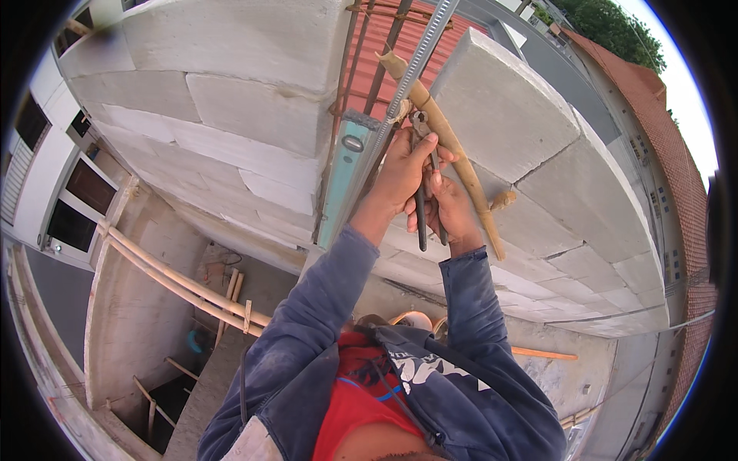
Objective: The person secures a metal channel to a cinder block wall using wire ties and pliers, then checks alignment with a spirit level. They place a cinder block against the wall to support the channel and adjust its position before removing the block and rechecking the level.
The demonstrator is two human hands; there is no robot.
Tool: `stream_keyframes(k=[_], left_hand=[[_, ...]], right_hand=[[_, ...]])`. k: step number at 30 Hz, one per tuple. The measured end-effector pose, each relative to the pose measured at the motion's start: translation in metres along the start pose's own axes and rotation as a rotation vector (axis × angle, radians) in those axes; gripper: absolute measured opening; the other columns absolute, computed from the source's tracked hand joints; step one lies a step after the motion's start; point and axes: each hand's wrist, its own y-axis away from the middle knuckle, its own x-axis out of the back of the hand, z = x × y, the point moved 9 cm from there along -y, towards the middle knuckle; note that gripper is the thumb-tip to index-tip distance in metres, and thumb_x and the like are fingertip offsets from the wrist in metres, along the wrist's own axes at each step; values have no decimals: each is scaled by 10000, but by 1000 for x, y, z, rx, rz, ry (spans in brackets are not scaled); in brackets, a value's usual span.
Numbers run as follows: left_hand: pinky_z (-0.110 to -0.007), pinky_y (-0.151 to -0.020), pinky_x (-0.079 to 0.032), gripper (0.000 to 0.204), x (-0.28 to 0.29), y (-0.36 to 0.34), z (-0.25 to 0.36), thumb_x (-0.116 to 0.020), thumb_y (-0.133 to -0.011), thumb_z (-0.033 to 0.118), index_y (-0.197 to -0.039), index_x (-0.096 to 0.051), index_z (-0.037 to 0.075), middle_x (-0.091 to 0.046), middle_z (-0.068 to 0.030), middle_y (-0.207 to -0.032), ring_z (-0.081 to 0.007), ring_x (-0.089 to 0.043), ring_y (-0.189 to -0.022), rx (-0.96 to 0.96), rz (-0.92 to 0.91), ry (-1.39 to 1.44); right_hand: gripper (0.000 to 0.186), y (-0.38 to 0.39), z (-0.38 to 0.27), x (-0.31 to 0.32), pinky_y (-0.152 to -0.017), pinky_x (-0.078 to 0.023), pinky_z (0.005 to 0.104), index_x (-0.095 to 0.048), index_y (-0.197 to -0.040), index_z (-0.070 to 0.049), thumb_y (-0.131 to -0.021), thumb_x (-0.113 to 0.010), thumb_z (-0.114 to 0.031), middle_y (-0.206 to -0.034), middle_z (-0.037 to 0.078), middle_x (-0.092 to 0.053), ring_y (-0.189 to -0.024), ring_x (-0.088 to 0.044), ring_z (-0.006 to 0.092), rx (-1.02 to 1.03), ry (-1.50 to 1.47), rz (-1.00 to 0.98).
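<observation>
A pair of end-cutting pincers (420, 218) with dark handles stands upright between my hands, jaws up. My left hand (401, 174) is closed about the upper part of the tool, thumb just below the jaws. Lower down, my right hand (455, 206) is closed around the handles; its palm side is partly hidden. The jaws are beside a bamboo pole (453, 142) slanting across the block wall, close to a knotted tie on a perforated metal strip (419, 61). Left of my hands, a teal spirit level (344, 173) stands upright along that strip.
Light grey block walls rise at the left (246, 107) and right (515, 107). Between them stand steel reinforcing bars (386, 58) before a red corrugated sheet. Bamboo rails (184, 288) cross a drop at lower left. A bucket (413, 319) is below my arms.
</observation>
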Motion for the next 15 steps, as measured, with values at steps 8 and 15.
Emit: stream_keyframes(k=[8,15], left_hand=[[-338,-629,-527,297,-1,0,-10,-543,-1146,270,-1234,-393,30,-580,-88,-959,-159,-632,-750,-70,330,-116],[-408,-910,-555,428,1,6,-8,-685,-1082,381,-1247,-563,6,-680,-108,-1039,-179,-708,-893,32,182,-209]], right_hand=[[419,81,-35,-26,-768,-580,479,-559,-1280,78,-992,-730,-173,-910,218,-717,-830,-747,356,384,1146,528],[289,52,4,18,-580,-502,385,-621,-1217,25,-1120,-601,-247,-834,134,-660,-597,-592,243,67,674,321]])
